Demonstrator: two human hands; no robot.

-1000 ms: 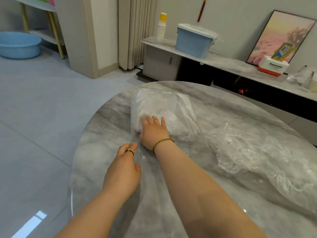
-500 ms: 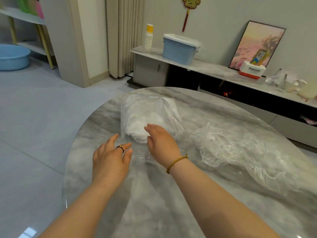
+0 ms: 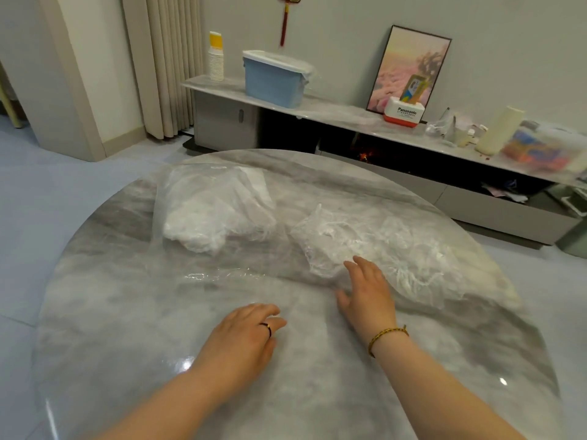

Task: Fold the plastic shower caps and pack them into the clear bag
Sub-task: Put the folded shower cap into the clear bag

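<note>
Head view: right hand [image 3: 368, 290] has left the clear plastic bag [image 3: 216, 211] and crossed to the loose heap of thin translucent plastic shower caps [image 3: 381, 242]; left hand [image 3: 244, 338] has drawn back toward the body.
Item, bag: lies far left on the round grey marble-pattern bench [image 3: 127, 312], part-filled with a white wad of folded caps [image 3: 193, 236], flat mouth toward the person. Item, heap: right of the bag, just apart from it. Right fingers [image 3: 355, 265] straight and lightly spread at the heap's near edge; contact cannot be told. Left fingers [image 3: 266, 312] loosely curled, holding nothing, low over the bare bench. Handling advice: pinch a single cap by its gathered elastic rim and lift slowly, since the film likely clings and drags its neighbours; spread it on the bare bench in front before folding.
</note>
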